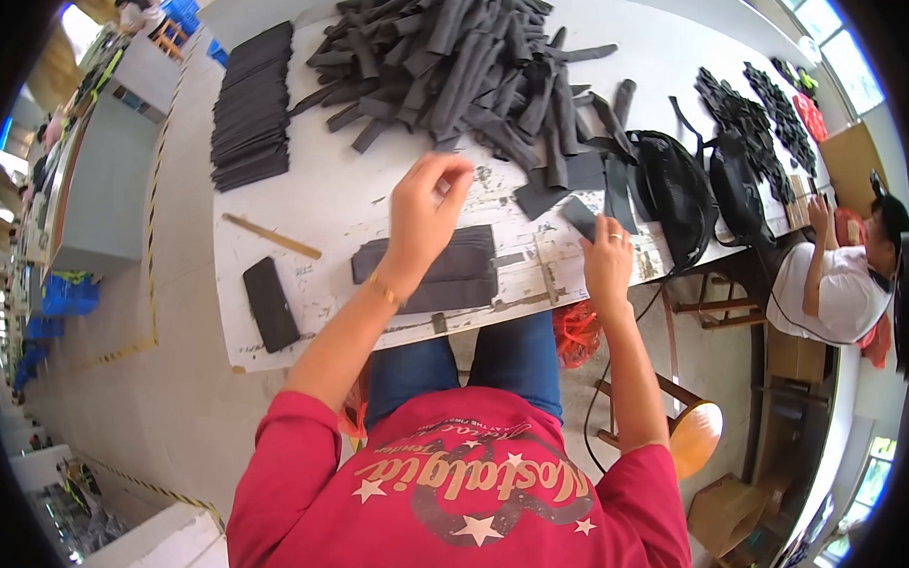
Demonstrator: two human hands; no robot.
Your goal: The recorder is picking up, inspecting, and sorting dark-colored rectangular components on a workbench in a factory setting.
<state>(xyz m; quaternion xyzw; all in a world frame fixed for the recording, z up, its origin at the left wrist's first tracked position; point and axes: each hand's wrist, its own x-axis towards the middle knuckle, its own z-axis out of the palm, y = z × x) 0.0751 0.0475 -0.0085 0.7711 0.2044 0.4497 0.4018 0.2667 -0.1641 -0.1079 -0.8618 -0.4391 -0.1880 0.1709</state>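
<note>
My left hand [429, 215] is raised over the table, its fingers curled toward the thumb. Whether something small sits between those fingertips I cannot make out. Below its wrist lies a neat stack of dark grey fabric pieces [449, 284], partly covered by my forearm. Farther right, my right hand [607, 261] has its fingers closed at the edge of a small dark fabric piece [579, 217]. Other flat dark pieces [620, 195] lie just beyond that hand. A big loose heap of dark fabric strips [452, 64] fills the far middle of the table.
At the far left stands a long stack of dark fabric [252, 107]. A wooden ruler [272, 236] and a black oblong object [271, 305] lie nearer. Black bags [671, 196] border the right side. Another person [835, 282] sits beyond, near a wooden stool [697, 438].
</note>
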